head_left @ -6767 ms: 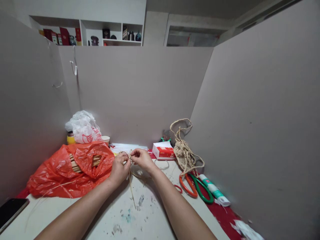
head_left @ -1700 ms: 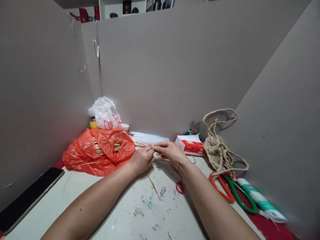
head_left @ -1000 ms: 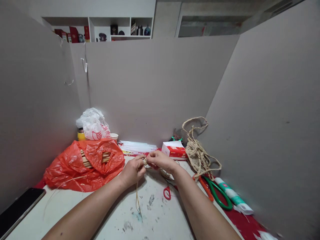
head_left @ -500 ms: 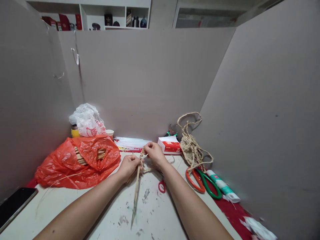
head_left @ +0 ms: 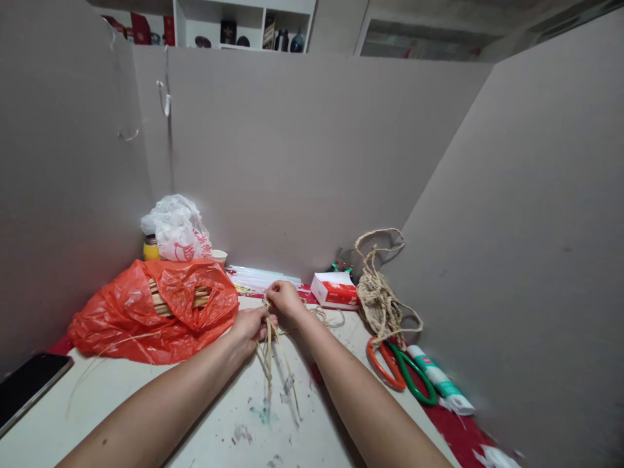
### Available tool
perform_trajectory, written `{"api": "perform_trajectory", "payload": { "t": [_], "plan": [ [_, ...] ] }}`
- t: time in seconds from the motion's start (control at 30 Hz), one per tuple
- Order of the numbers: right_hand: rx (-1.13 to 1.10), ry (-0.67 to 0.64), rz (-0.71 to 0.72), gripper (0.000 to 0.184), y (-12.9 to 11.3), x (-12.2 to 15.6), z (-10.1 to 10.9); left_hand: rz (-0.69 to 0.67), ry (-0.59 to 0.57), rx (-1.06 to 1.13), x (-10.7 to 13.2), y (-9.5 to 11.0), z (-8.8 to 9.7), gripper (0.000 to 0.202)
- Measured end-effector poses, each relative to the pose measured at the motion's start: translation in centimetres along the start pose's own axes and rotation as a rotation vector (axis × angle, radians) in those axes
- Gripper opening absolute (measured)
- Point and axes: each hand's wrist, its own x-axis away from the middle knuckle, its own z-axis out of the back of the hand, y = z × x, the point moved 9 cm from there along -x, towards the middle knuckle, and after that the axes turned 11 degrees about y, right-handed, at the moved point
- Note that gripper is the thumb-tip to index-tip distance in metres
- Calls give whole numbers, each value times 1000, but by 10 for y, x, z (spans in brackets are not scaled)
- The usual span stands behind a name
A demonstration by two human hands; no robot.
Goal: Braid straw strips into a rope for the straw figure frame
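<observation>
My left hand is closed around straw strands, whose loose ends hang apart above the tabletop. Just beyond it, my right hand pinches the upper part of the same straw, which looks like a short braid. Both hands almost touch. My fingers partly hide the braid, so its exact shape is unclear. A thin straw cord lies on the table to the right of my right hand.
An orange plastic bag with straw bundles lies left, beyond a phone. At right are coiled straw rope, scissors with orange and green handles, a red-and-white box and a white-green roll. Grey partitions enclose the table.
The straw ends hung together in one long bundle and now spread into separate strands. Both hands have moved slightly left in view. My right forearm now covers the red ring-shaped handle.
</observation>
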Motion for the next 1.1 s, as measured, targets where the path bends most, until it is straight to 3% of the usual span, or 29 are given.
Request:
{"api": "perform_trajectory", "payload": {
  "t": [0.23, 0.47, 0.67, 0.77, 0.9, 0.97, 1.1],
  "plan": [
    [133, -49, -52, 7, 4, -12, -21, 50, 50, 68, -14, 0, 8, 9],
    [185, -41, -97, 12, 15, -13, -20, 114, 29, 69, -21, -6, 7, 7],
    [151, -93, -41, 8, 16, -1, -22, 157, 19, 26, -14, -13, 6, 5],
    [156, -96, 0, 11, 13, 5, -16, 167, 41, 3, -9, -15, 7, 8],
    [149, -41, 25, 15, 4, 17, 9, 208, 19, -33, -7, -15, 7, 11],
    [80, -88, -24, 22, 0, 32, 19, 256, -37, -62, -5, -15, 6, 12],
    [-78, -320, -227, 37, -2, 69, 19, 333, -156, -133, -4, -11, 8, 10]
  ]
}}
